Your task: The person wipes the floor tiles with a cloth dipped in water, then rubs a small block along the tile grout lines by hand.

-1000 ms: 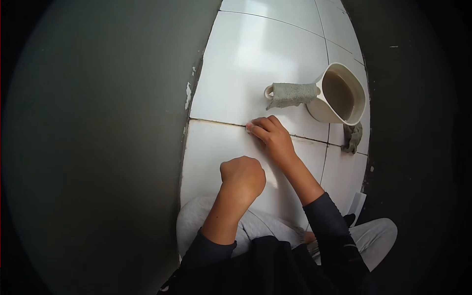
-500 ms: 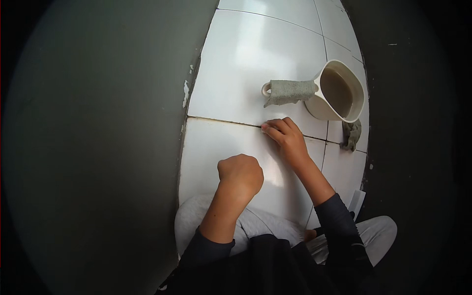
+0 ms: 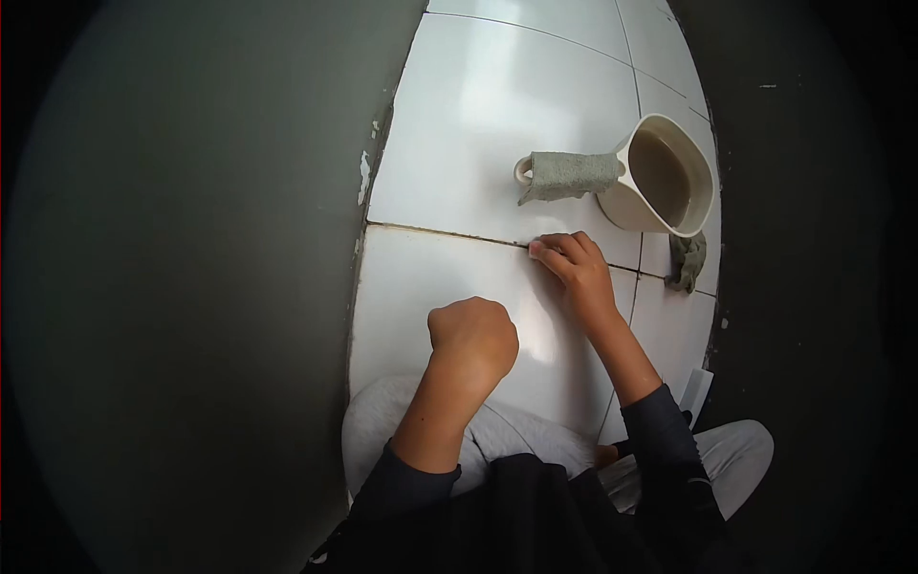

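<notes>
My right hand (image 3: 581, 273) is closed in a pinch at the dark grout line (image 3: 449, 233) between white floor tiles (image 3: 411, 287). A small pale, pinkish bit shows at its fingertips, too small to name. My left hand (image 3: 473, 337) is a closed fist over the nearer tile, its back towards me; the fingers and anything inside are hidden. Beyond my right hand stands a cream water dipper (image 3: 622, 206) with murky brownish water in it. A grey-green cloth (image 3: 574, 175) is draped over its handle.
Another crumpled grey-green cloth (image 3: 687, 263) lies against the dipper's near side. A dark grey wall (image 3: 220, 268) with chipped paint borders the tiles on the left, and another dark surface (image 3: 794, 239) on the right. A flat whitish object (image 3: 696, 390) sits beside my right knee.
My right hand has slid slightly to the right along the grout line, still pinched. The left fist stays almost where it was. The view has shifted a little.
</notes>
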The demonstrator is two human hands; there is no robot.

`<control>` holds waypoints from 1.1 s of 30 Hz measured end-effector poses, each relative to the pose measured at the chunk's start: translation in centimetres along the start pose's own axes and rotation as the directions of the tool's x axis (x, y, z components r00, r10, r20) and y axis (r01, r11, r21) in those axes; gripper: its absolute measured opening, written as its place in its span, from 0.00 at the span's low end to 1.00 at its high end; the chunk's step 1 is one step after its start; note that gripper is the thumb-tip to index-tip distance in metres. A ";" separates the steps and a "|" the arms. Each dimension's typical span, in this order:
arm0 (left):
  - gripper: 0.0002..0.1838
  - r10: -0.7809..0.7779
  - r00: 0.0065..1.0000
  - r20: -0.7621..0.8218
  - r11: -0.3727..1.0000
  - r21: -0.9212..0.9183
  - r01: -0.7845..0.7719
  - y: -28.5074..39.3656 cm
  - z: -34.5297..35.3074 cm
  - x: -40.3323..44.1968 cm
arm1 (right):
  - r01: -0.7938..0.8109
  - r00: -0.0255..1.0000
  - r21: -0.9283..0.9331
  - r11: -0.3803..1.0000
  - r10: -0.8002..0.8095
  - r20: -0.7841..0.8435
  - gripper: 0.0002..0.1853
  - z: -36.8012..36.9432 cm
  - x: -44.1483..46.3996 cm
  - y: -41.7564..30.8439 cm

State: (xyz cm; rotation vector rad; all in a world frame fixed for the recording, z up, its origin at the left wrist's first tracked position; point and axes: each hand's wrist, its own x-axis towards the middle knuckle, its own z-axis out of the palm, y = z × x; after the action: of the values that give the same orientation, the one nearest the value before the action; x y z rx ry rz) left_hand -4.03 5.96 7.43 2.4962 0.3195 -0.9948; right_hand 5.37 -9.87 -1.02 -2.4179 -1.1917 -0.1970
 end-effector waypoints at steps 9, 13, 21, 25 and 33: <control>0.17 0.015 0.999 -0.052 1.000 0.005 -0.015 -0.1 0.2 0.0 | 0.109 0.993 0.068 0.992 -0.105 -0.055 0.18 3.9 3.2 -3.3; 0.17 -0.008 1.000 -0.023 1.000 0.000 0.008 -0.3 0.4 0.2 | 0.040 0.998 0.017 0.999 -0.039 -0.040 0.16 1.2 0.3 -0.3; 0.16 0.000 0.999 -0.049 1.000 -0.007 -0.001 -0.2 -0.2 -0.3 | 0.094 0.993 0.080 0.992 -0.088 -0.084 0.15 3.8 3.6 -3.6; 0.17 -0.010 0.995 -0.101 1.000 -0.012 0.009 -0.8 0.5 -0.3 | 0.120 0.991 0.080 0.989 -0.115 -0.070 0.14 3.7 3.6 -3.2; 0.17 0.028 0.999 -0.046 0.999 0.022 -0.027 -0.3 0.2 0.0 | 0.120 0.987 0.052 0.991 -0.114 -0.110 0.14 3.6 2.9 -2.5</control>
State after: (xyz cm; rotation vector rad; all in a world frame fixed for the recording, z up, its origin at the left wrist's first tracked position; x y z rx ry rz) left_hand -4.26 6.09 7.18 2.5393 0.2894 -0.9358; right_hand 4.98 -4.82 -2.48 -2.2592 -1.2730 -0.3193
